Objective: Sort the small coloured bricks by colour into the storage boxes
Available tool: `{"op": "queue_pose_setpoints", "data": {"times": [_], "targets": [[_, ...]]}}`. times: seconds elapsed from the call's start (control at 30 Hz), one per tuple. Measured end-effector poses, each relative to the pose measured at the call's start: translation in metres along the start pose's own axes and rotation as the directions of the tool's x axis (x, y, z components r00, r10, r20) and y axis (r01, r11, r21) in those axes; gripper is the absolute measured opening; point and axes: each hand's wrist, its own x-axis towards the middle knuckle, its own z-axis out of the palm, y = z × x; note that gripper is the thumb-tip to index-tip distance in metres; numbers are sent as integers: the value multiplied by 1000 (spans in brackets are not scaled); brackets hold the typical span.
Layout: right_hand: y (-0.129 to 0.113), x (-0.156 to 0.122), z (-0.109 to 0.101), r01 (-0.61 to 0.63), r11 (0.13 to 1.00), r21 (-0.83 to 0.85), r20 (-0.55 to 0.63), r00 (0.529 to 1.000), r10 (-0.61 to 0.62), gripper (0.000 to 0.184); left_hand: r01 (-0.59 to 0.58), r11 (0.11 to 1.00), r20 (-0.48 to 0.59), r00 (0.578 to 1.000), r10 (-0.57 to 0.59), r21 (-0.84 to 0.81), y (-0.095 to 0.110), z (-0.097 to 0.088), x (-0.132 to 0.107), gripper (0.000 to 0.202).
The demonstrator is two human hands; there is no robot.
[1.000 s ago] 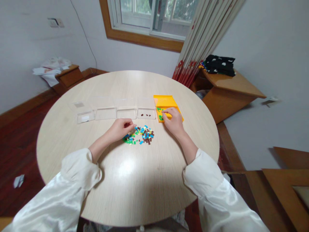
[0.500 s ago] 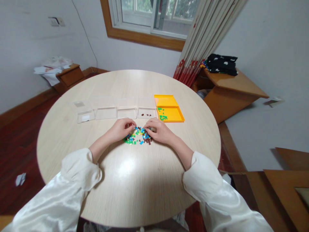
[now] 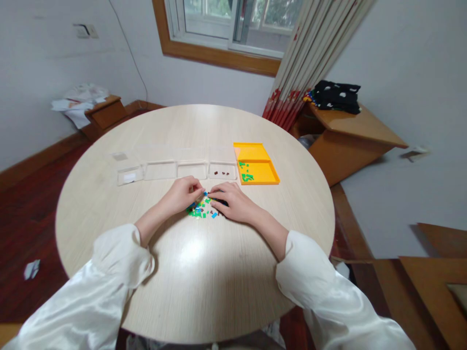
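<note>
A heap of small plastic building bricks [image 3: 198, 212] in green, blue, brown and yellow lies on the round table between my hands. At its left edge is my left hand [image 3: 185, 194], fingers pinched together; a small blue piece [image 3: 205, 193] shows by the fingertips, but whether they grip it I cannot make out. My right hand [image 3: 233, 201] rests over the heap's right side with its fingers stretched forward and apart, hiding the pieces beneath. Just beyond stands an orange box [image 3: 272, 182] with green bricks [image 3: 247, 177] along its left side.
Several clear plastic boxes stand in a row behind the heap; the rightmost clear box [image 3: 233, 177] holds a few brown pieces [image 3: 224, 173]. The pale round table [image 3: 193, 291] fills the middle. A wooden cabinet [image 3: 357, 131] with dark cloth [image 3: 337, 97] is at the right.
My right hand has moved slightly toward me and flattened over the brown and blue bricks, covering them. My left hand has barely moved. The boxes are the same.
</note>
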Motion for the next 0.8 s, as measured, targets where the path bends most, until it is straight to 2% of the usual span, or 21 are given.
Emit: {"op": "queue_pose_setpoints", "data": {"times": [0.3,0.6,0.8], "targets": [[2,2,4,14,1000,-6,-55,998,-15,23,-16,1000,30,999,16,-7,0,2,0,17],[10,3,6,16,991,135,-275,961,22,12,-45,999,49,998,46,-21,-3,3,0,17],[12,2,1,-28,981,193,-370,924,100,15,-43,999,59,997,44,-21,-1,2,-1,16]]}}
